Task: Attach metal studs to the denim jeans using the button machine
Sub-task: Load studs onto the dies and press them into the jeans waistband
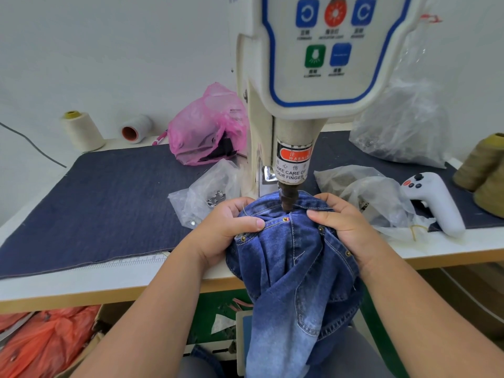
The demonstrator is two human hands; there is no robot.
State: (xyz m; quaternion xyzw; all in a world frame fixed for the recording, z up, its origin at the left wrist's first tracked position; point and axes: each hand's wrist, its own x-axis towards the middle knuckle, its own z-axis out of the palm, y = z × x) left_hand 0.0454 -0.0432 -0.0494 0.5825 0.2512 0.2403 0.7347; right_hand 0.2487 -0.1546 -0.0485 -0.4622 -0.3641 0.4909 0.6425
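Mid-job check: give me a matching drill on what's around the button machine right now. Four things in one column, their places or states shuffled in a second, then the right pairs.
Things:
1. denim jeans
2. pink bag
3. white controller
4. cream thread cone

Places or states:
A. lying on the table at the right, beside clear bags
B. held by both hands under the machine's punch
C. standing upright at the far left of the table
D. crumpled just left of the machine column

Pairs: 1-B, 2-D, 3-A, 4-C
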